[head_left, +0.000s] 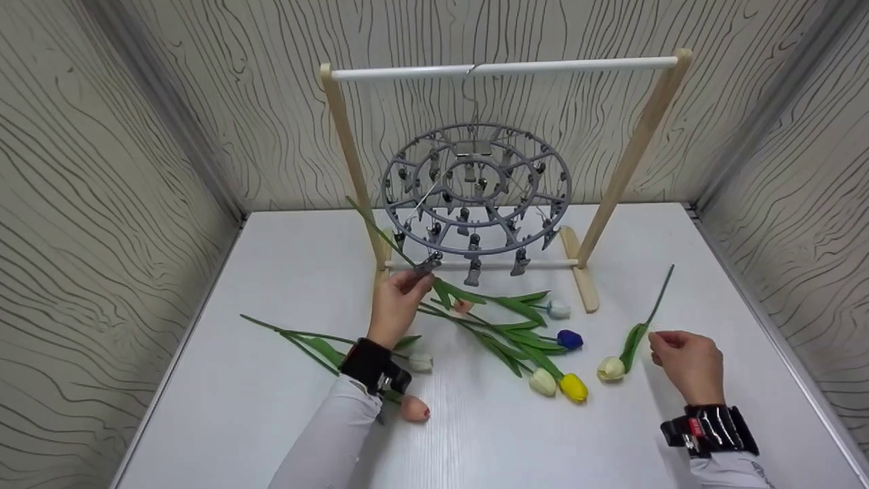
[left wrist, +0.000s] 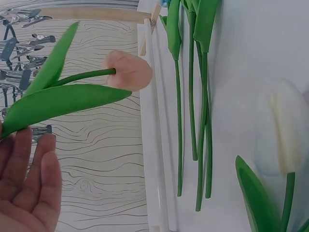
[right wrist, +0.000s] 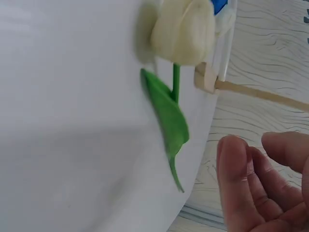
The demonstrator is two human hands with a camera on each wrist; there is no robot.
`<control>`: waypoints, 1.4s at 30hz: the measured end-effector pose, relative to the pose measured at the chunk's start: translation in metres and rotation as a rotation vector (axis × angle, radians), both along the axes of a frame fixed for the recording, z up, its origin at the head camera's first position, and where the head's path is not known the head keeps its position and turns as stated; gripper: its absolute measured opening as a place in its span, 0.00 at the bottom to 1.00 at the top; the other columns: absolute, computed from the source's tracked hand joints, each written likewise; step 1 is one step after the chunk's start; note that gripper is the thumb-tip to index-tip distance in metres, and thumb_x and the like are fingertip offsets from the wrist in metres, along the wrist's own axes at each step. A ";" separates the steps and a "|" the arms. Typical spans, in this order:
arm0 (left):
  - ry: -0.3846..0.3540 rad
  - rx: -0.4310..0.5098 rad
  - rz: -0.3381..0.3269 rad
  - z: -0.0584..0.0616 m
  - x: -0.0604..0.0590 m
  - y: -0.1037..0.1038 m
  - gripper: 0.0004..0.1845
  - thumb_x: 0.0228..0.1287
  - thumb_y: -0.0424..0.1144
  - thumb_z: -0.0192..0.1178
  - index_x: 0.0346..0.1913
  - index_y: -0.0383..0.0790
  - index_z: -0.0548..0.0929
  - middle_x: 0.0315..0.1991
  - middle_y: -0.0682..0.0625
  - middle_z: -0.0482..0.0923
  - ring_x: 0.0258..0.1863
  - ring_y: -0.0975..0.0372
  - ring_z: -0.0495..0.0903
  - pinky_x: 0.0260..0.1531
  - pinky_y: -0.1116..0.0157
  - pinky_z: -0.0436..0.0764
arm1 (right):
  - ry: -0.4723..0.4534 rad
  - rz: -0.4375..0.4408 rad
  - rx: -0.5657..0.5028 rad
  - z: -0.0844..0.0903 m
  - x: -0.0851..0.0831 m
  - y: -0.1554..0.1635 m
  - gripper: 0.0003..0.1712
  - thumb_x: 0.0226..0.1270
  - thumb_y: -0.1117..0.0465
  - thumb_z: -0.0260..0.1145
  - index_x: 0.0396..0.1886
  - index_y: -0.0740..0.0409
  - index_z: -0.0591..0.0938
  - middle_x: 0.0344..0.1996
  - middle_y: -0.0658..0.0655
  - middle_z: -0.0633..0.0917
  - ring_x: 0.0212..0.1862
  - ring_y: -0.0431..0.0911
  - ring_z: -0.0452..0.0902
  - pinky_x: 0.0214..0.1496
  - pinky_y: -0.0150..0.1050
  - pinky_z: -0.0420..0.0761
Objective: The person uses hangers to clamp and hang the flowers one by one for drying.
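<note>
A grey round clip hanger [head_left: 475, 193] hangs from the white rod of a wooden rack [head_left: 628, 159]. My left hand [head_left: 415, 277] reaches up to a clip on its front left rim and pinches the stem of a pink tulip [head_left: 463, 306] there. In the left wrist view that pink tulip [left wrist: 128, 70] and its leaf [left wrist: 63, 104] hang above my fingers [left wrist: 46, 179]. My right hand [head_left: 657, 339] hovers, loosely curled and holding nothing, beside a cream tulip [head_left: 611, 369]. The right wrist view shows that cream tulip [right wrist: 186, 31] lying beyond my fingers [right wrist: 236, 169].
Several more tulips lie on the white table [head_left: 285, 272]: a white one [head_left: 421, 362], a peach one [head_left: 414, 409], a light blue one [head_left: 559, 310], a blue one [head_left: 570, 339], a pale green one [head_left: 543, 382] and a yellow one [head_left: 574, 387]. Patterned walls close three sides.
</note>
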State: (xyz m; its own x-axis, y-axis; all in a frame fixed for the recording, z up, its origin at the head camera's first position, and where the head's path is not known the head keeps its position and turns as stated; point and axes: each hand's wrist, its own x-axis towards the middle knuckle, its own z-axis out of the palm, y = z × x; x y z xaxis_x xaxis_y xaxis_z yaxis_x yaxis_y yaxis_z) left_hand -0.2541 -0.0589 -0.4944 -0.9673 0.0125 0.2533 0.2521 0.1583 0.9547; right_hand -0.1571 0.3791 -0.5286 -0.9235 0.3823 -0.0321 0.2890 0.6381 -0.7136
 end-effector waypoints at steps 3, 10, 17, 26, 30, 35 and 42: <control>-0.005 0.007 0.010 0.000 0.000 -0.002 0.10 0.66 0.32 0.65 0.45 0.27 0.86 0.40 0.40 0.86 0.39 0.53 0.85 0.40 0.67 0.84 | -0.082 0.029 0.019 -0.003 -0.003 0.011 0.26 0.73 0.52 0.62 0.48 0.76 0.82 0.29 0.61 0.88 0.28 0.44 0.84 0.25 0.36 0.76; 0.007 -0.032 0.020 0.000 -0.001 -0.006 0.09 0.66 0.35 0.66 0.43 0.31 0.87 0.38 0.43 0.86 0.37 0.57 0.85 0.39 0.66 0.84 | -0.186 0.053 0.037 -0.011 -0.019 0.025 0.30 0.73 0.50 0.61 0.47 0.79 0.81 0.22 0.57 0.87 0.26 0.47 0.82 0.27 0.39 0.75; 0.033 -0.095 0.063 -0.001 -0.002 -0.011 0.09 0.65 0.37 0.68 0.41 0.34 0.88 0.36 0.47 0.86 0.35 0.60 0.84 0.37 0.65 0.83 | -0.234 0.069 0.118 -0.013 -0.038 0.020 0.33 0.71 0.45 0.61 0.23 0.72 0.85 0.11 0.53 0.80 0.17 0.45 0.75 0.21 0.37 0.70; -0.013 -0.067 0.045 -0.005 0.013 -0.020 0.18 0.65 0.44 0.68 0.50 0.33 0.86 0.42 0.45 0.87 0.42 0.58 0.85 0.42 0.62 0.84 | -0.296 0.074 0.216 -0.018 -0.051 0.015 0.32 0.66 0.43 0.64 0.12 0.63 0.77 0.11 0.55 0.76 0.18 0.48 0.73 0.20 0.38 0.69; -0.035 -0.051 0.011 -0.004 0.028 -0.019 0.18 0.66 0.46 0.67 0.48 0.33 0.87 0.41 0.45 0.87 0.41 0.55 0.86 0.42 0.62 0.84 | -0.322 0.082 0.223 -0.015 -0.053 0.017 0.26 0.65 0.50 0.65 0.21 0.70 0.78 0.18 0.61 0.78 0.25 0.53 0.75 0.26 0.43 0.72; -0.032 -0.032 -0.071 -0.001 0.047 -0.012 0.15 0.67 0.47 0.66 0.45 0.37 0.89 0.38 0.45 0.87 0.38 0.54 0.86 0.38 0.63 0.85 | -0.347 0.103 0.197 -0.012 -0.052 0.022 0.22 0.66 0.55 0.62 0.25 0.74 0.79 0.17 0.60 0.80 0.23 0.51 0.77 0.26 0.43 0.74; -0.032 -0.020 -0.180 0.003 0.074 -0.001 0.13 0.67 0.44 0.65 0.44 0.37 0.89 0.37 0.51 0.87 0.39 0.59 0.86 0.40 0.65 0.84 | -0.264 0.109 0.079 -0.004 -0.041 0.021 0.21 0.66 0.59 0.62 0.30 0.80 0.81 0.14 0.57 0.82 0.18 0.46 0.79 0.21 0.38 0.73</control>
